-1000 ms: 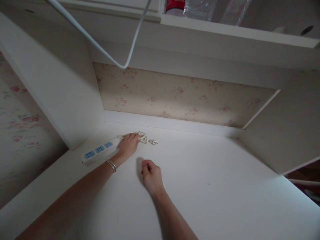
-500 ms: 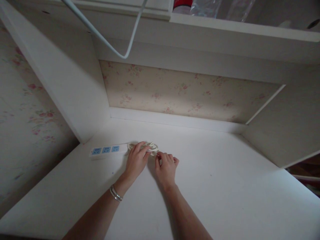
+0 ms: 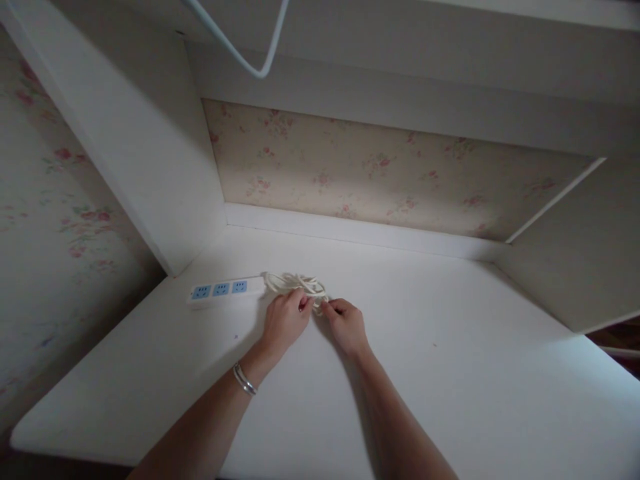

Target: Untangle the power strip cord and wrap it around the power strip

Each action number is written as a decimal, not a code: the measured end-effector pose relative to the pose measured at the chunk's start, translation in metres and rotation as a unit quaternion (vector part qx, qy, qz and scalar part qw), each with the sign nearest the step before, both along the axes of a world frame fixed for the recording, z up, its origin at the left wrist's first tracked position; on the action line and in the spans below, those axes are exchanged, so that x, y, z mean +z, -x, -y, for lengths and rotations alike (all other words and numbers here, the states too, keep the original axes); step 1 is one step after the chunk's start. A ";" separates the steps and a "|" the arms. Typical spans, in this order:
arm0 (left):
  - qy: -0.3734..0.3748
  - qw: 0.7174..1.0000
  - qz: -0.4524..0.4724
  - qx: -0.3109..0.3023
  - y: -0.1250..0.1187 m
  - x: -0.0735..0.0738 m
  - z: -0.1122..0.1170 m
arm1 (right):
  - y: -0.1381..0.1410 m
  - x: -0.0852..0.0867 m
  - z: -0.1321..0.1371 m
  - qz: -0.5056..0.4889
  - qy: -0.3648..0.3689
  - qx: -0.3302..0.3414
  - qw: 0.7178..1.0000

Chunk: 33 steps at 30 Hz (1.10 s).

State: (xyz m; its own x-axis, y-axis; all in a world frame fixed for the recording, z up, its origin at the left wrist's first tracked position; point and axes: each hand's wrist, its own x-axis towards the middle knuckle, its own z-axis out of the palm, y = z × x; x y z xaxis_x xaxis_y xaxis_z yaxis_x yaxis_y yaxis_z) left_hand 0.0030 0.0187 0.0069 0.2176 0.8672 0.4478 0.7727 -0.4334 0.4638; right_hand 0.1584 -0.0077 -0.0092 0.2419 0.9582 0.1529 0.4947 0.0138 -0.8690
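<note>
A white power strip (image 3: 227, 291) with blue socket panels lies on the white desk at the left. From its right end runs a white cord (image 3: 300, 283), bunched in loose loops. My left hand (image 3: 289, 317), with a silver bracelet at the wrist, is closed with its fingertips pinching the near side of the bundle. Close by on the right, my right hand (image 3: 346, 323) also pinches the cord at the bundle's right end. The fingers partly hide which strands each hand holds.
White side panels (image 3: 145, 127) and an overhead shelf (image 3: 400, 60) enclose the desk (image 3: 450, 393). A pale blue bent rod (image 3: 260, 72) hangs in front at the upper left. Floral wallpaper (image 3: 380, 167) covers the back wall above a white ledge.
My left hand has come off the top of the bundle to its near side and closed into a pinch beside my right hand. The camera view has tilted down slightly.
</note>
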 end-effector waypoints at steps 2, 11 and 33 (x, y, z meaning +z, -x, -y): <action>-0.015 0.998 0.019 -0.064 -0.002 0.000 0.002 | -0.004 0.000 -0.002 -0.051 0.020 0.019 0.998; -0.043 0.984 0.028 -0.172 0.001 -0.006 -0.002 | -0.010 0.012 0.001 -0.497 0.017 0.042 0.867; -0.045 0.994 0.091 -0.047 0.001 -0.007 -0.009 | 0.007 0.017 0.007 -0.574 -0.024 0.132 0.808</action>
State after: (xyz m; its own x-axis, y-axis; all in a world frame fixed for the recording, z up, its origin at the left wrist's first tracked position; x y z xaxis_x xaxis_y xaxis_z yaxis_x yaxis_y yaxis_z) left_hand 0.0019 0.0276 -0.0002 0.2041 0.8014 0.5623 0.6332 -0.5461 0.5485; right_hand 0.1510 -0.0151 0.0082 0.0391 0.9992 0.0121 -0.6617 0.0349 -0.7490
